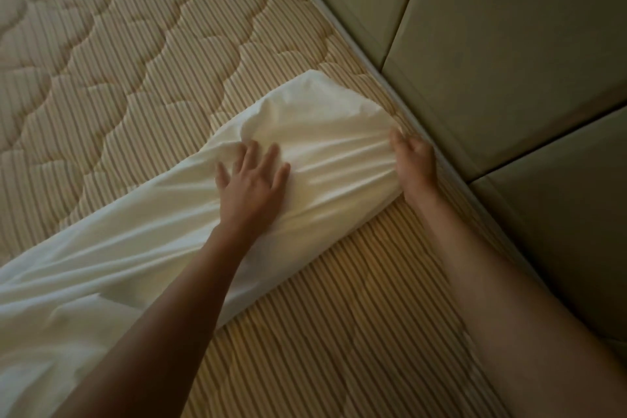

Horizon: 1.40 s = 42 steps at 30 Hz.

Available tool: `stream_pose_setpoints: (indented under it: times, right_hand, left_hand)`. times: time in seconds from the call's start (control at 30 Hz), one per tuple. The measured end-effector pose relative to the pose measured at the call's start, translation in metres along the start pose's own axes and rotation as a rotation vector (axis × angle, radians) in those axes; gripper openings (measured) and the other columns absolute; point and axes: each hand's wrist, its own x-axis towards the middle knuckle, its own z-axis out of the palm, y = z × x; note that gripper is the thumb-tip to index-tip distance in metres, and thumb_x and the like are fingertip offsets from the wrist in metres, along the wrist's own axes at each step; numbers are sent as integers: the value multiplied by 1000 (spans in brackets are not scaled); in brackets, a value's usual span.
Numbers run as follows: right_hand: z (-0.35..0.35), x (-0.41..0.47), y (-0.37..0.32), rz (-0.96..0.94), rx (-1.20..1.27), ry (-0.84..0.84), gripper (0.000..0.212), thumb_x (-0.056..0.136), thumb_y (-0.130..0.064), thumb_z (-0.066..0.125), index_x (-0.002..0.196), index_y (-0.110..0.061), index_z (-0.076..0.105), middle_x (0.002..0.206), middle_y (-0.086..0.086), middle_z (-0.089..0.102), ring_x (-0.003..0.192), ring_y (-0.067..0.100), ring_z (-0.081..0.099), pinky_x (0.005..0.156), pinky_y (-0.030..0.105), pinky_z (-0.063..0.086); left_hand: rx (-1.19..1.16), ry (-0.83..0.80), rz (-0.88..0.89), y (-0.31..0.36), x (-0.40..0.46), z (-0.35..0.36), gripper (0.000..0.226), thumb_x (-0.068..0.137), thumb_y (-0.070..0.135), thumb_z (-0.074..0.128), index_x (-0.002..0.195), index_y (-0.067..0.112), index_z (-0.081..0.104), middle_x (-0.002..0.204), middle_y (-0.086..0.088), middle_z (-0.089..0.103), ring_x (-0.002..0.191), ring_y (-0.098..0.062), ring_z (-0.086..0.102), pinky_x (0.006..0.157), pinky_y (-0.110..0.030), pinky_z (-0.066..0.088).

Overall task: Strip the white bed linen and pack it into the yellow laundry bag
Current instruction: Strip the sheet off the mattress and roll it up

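The white bed linen (190,224) lies as a long band across the bare mattress (112,54), its long axis running from the lower left edge of the frame up to the middle right, where its rounded end points at the padded headboard (509,54). No label or writing can be read on it. The left hand (252,185), at frame centre, rests flat on the linen with fingers straight and spread. The right hand (415,159), middle right, pinches the bunched end of the linen, its grip clamped on the cloth, with creases fanning out from the fingers. That hand sits just beside the seam where mattress meets headboard. Striped, quilted mattress lies uncovered in the upper left and along the bottom centre.
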Motion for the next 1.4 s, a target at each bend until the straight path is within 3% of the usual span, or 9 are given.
stream_pose_setpoints:
  times: [0.13, 0.3, 0.47, 0.67, 0.83, 1.1, 1.2, 1.27, 1.4]
  right_hand:
    - [6, -2, 23, 77, -143, -105, 24, 98, -29, 59, 84, -12, 69, 79, 6, 65, 79, 22, 59, 67, 32, 44]
    - [14, 2, -15, -154, -329, -17, 53, 89, -51, 53, 120, -10, 67, 108, 4, 69, 100, 21, 61, 79, 28, 43]
    - [64, 23, -57, -130, -458, -191, 79, 86, -62, 57, 145, -13, 43, 141, 9, 54, 129, 29, 51, 105, 40, 42]
    - [99, 37, -49, -141, -478, -278, 41, 99, -45, 53, 106, -7, 69, 97, 12, 70, 95, 32, 66, 72, 32, 43]
    - [93, 41, -39, -250, -707, -139, 47, 101, -46, 47, 97, -4, 69, 104, 22, 69, 97, 40, 63, 67, 33, 30]
    - [82, 20, -22, -168, -697, -158, 58, 96, -59, 44, 100, -9, 72, 96, 14, 71, 91, 33, 63, 72, 33, 37]
    - [60, 10, -27, -71, -712, -250, 61, 93, -65, 47, 90, -10, 73, 83, 8, 65, 80, 28, 57, 70, 32, 35]
    - [50, 5, -28, 16, -627, -338, 59, 88, -67, 53, 92, -12, 74, 89, 7, 70, 86, 28, 62, 74, 34, 43]
    - [46, -10, -24, 193, -378, -530, 60, 65, -72, 74, 102, -24, 74, 95, -4, 76, 91, 23, 71, 86, 41, 56]
  left_hand:
    - [57, 6, -5, -9, 7, 15, 62, 100, 59, 19, 157, 34, 19, 167, -6, 7, 154, -22, 0, 121, -57, -7]
    - [43, 165, -69, -20, 36, 12, 71, 100, 60, 22, 160, 23, 8, 167, -8, 3, 154, -22, -3, 122, -50, -9]
    - [-63, 279, -187, -26, 68, -1, 58, 101, 49, 42, 143, 10, 44, 136, -17, 50, 129, -34, 44, 112, -48, 25]
    - [-175, 385, -35, -33, 93, -13, 43, 106, 35, 37, 95, 8, 68, 90, -10, 55, 96, -34, 54, 94, -43, 31]
    - [-143, 375, 67, -39, 119, -17, 35, 104, 28, 41, 84, 15, 67, 89, -16, 66, 89, -35, 60, 92, -43, 35]
    - [-73, 185, -43, -35, 105, 7, 39, 104, 35, 37, 134, 18, 55, 129, -16, 53, 124, -36, 46, 105, -48, 28]
    - [-197, 89, -57, -21, 67, 3, 57, 105, 42, 37, 156, 18, 26, 162, -11, 22, 151, -26, 14, 121, -42, 7]
    - [-265, 82, -107, -12, 31, 4, 61, 106, 47, 31, 159, 22, 14, 168, -5, 5, 154, -18, -4, 123, -38, -5]
    - [-211, 115, -205, -18, -27, 18, 71, 97, 60, 14, 159, 26, 14, 167, 0, 7, 153, -13, -4, 123, -37, -8]
